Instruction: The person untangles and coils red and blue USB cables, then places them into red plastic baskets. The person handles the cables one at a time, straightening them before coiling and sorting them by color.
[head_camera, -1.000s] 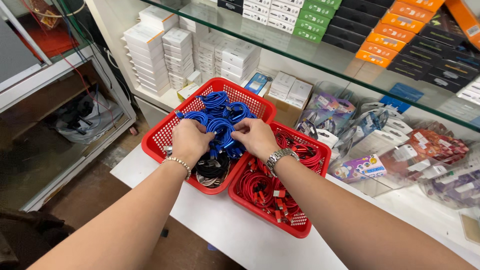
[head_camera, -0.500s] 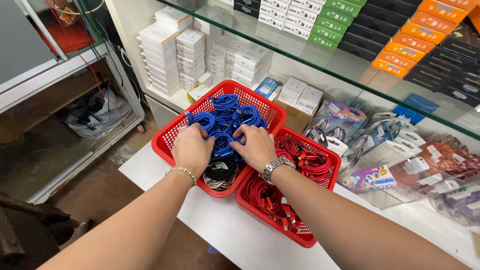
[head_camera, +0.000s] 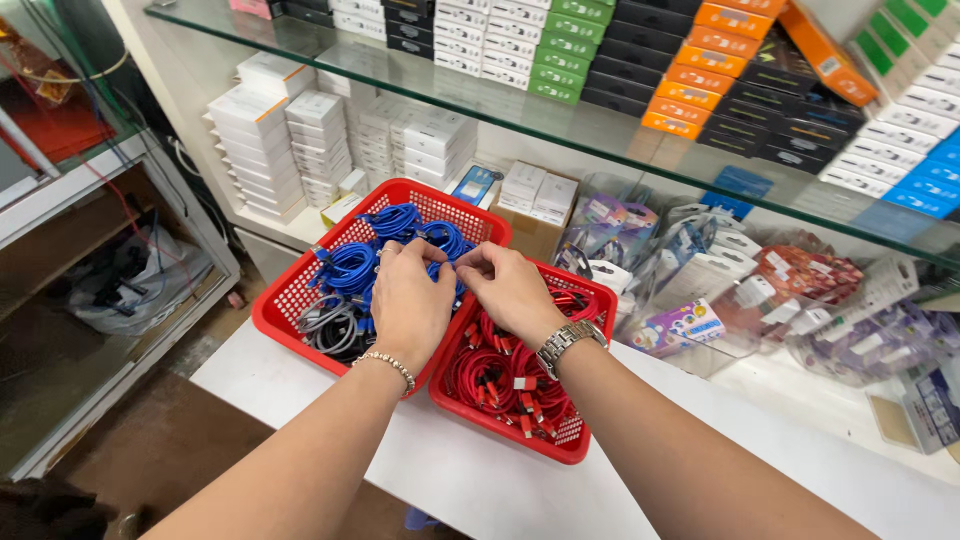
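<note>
Two red mesh baskets stand side by side on a white counter. The left basket (head_camera: 290, 300) holds coiled blue cables (head_camera: 348, 265) plus grey and black ones at its near corner. The right basket (head_camera: 560, 445) holds coiled red cables (head_camera: 490, 375). My left hand (head_camera: 410, 300), with a bead bracelet on the wrist, hovers over the divide between the baskets. My right hand (head_camera: 510, 290), wearing a metal watch, meets it there. Both sets of fingers pinch a blue cable (head_camera: 447, 262) between them.
A glass shelf (head_camera: 560, 130) overhead carries rows of green, orange, black and blue boxes. White boxes (head_camera: 260, 140) are stacked behind the baskets. Bagged accessories (head_camera: 700, 300) lie to the right on the white counter (head_camera: 480, 490). A metal rack (head_camera: 60, 220) stands to the left.
The view has shifted, so the baskets sit lower left. Both hands have drawn together over the basket divide, fingertips now pinched on a blue cable.
</note>
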